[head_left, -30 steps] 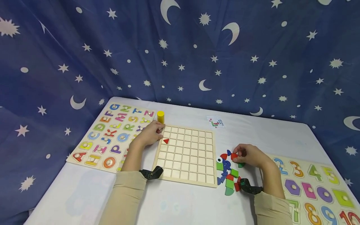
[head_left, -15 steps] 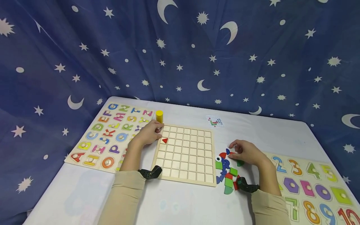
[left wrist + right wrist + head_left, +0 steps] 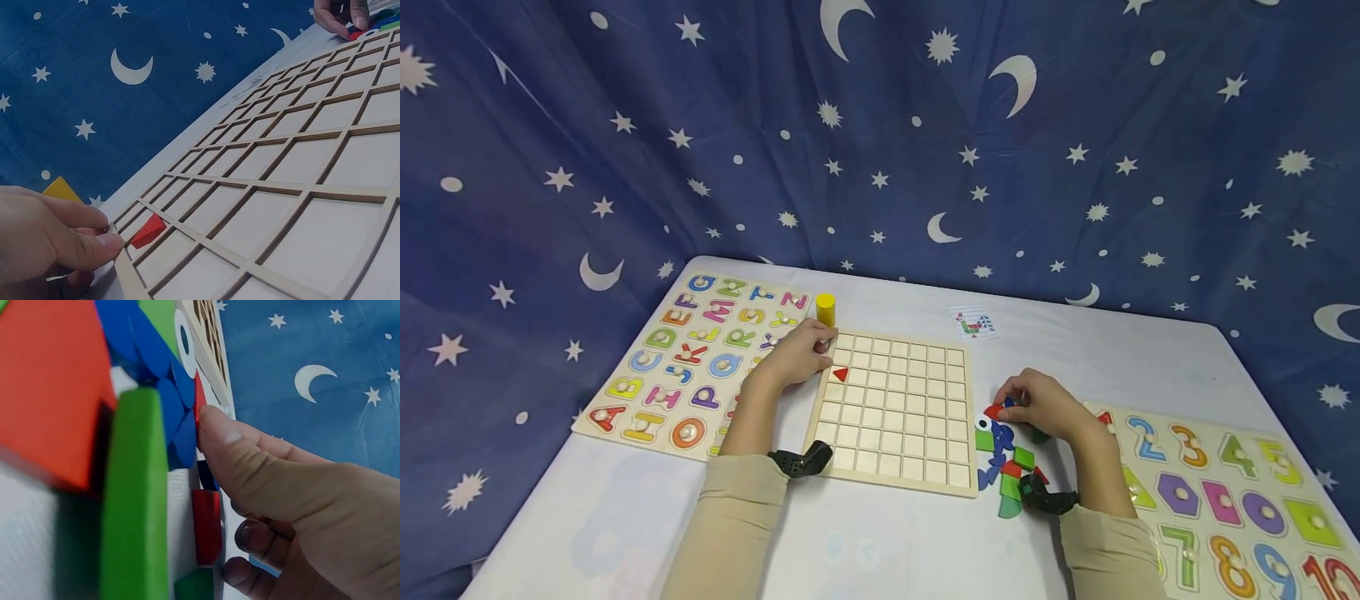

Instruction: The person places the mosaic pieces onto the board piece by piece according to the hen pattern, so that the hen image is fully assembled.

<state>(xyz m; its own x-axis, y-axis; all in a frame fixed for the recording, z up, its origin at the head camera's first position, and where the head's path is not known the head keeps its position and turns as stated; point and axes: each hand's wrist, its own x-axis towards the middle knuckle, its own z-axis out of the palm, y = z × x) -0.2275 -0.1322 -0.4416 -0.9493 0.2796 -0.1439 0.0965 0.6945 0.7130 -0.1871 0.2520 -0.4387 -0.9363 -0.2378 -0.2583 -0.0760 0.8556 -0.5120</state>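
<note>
Red piece (image 3: pixel 995 411) pinched in right hand (image 3: pixel 1037 406) grip; left hand (image 3: pixel 793 360) steadies grid board (image 3: pixel 891 408), fingers relaxed.

Dark blue star-and-moon curtain (image 3: pixel 1075 167) behind, white-covered table (image 3: pixel 887 542), even light

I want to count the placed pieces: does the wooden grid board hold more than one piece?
No, the wooden grid board holds only one red triangle piece, near its far left corner.

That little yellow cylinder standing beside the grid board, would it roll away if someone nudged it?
The yellow cylinder stands upright on its flat end, so a gentle push would probably slide it. A harder knock might tip it, and its round side would then likely roll across the table. It looks like solid painted wood: stiff, probably light.
</note>
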